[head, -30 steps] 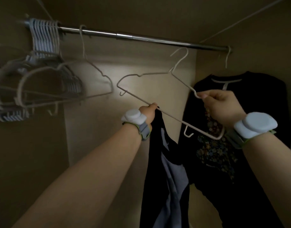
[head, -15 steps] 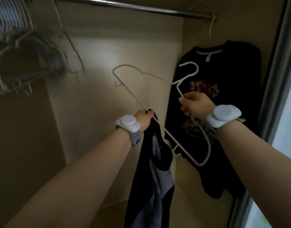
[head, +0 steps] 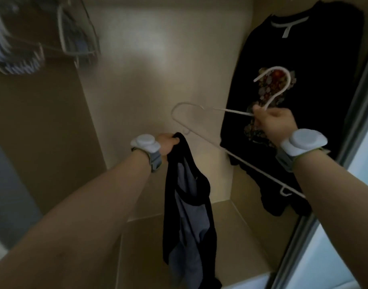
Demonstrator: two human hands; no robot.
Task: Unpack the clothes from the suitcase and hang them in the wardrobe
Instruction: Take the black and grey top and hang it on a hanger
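White wire hanger (head: 233, 111) held off the rail, tilted, its hook up by the right hand (head: 276, 122). That hand is clenched round the hanger's neck just under the hook. The long bottom bar runs down and right, passing behind the right forearm.

Left hand (head: 167, 142) grasps a bunched top edge of the black-and-grey garment (head: 187, 215), fingers curled round the fabric. The garment hangs straight down from the fist in front of the wardrobe floor (head: 231, 236), not on the hanger. Its top sits just beside the hanger's left end (touching or not, cannot tell).

Black printed shirt (head: 304, 49) already hung at the right side of the wardrobe, behind the hanger hook, with a white neck label and floral print showing.

Spare hangers (head: 70, 38) bunched upper left, heavily blurred. Beige back wall (head: 158, 80) between them and the shirt. Grey door frame (head: 345, 142) along the right edge.

White puck-like device on each wrist: left wristband (head: 144, 141), right wristband (head: 304, 140).
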